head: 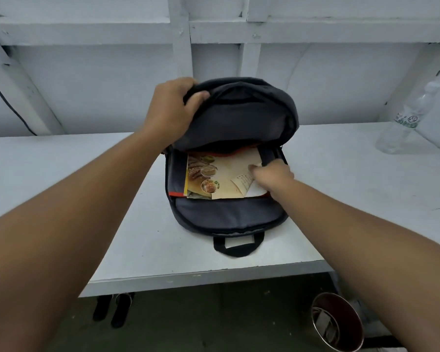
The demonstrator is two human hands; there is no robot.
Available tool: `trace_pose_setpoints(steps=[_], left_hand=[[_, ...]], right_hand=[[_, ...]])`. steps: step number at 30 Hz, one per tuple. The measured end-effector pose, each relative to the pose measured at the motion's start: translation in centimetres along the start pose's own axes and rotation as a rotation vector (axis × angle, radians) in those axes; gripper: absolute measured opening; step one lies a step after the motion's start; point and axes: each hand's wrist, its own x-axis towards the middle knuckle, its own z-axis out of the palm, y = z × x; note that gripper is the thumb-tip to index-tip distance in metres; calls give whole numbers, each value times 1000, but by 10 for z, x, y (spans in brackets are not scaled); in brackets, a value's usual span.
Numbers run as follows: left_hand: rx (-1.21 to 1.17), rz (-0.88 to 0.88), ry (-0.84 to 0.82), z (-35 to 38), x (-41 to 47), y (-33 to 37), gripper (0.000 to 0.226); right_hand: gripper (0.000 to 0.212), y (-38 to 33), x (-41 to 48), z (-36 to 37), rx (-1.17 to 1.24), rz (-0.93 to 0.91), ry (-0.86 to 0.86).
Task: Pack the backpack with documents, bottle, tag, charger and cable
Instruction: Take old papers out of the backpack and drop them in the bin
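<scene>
Left hand (pixel 170 110) is up in the upper middle of the frame, fingers curled over the top edge of the flap (pixel 244 118) with the thumb tucked underneath. It's got a proper grip and is holding the flap up and back, so the main compartment is wide open.

Right hand (pixel 273 175) is reaching into the opening from the lower right. The fingers are curled down onto the right side of the documents (pixel 226 174), thumb on the paper, so it looks like a pinch on that edge. It's a bit blurry though, so don't ask me exactly how tight.

The documents lie flat inside the backpack (pixel 229 214), dead centre of the frame. There's a glossy sheet with food photos on the left and plain cream pages over it on the right. The backpack is dark grey with orange trim, lying on its back on the white table (pixel 61 161), and its carry handle (pixel 239 246) points toward the bottom of the frame.

The bottle (pixel 407 118) is clear plastic with a green label. It's at the far right edge on the table, well apart from the bag and tilted toward the wall.

Under the table there's a pair of dark sandals (pixel 112 309) at lower left and a round metal bin (pixel 335 323) at lower right.
</scene>
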Motion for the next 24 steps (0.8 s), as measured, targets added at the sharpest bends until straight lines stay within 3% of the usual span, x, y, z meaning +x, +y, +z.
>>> trace_pose_setpoints(steps=[3, 10, 13, 17, 24], left_hand=[[7, 10, 7, -3, 10, 2, 28], [48, 62, 14, -6, 23, 3, 32], [58, 70, 5, -9, 26, 1, 33], [45, 65, 13, -14, 30, -5, 34], [-23, 75, 17, -17, 26, -12, 32]], right_hand=[[74, -29, 13, 2, -148, -35, -18], [53, -47, 25, 17, -297, -142, -139], [46, -47, 31, 12, -23, -33, -295], [10, -33, 22, 1, 289, 133, -449], [10, -7, -16, -14, 471, 233, -525]])
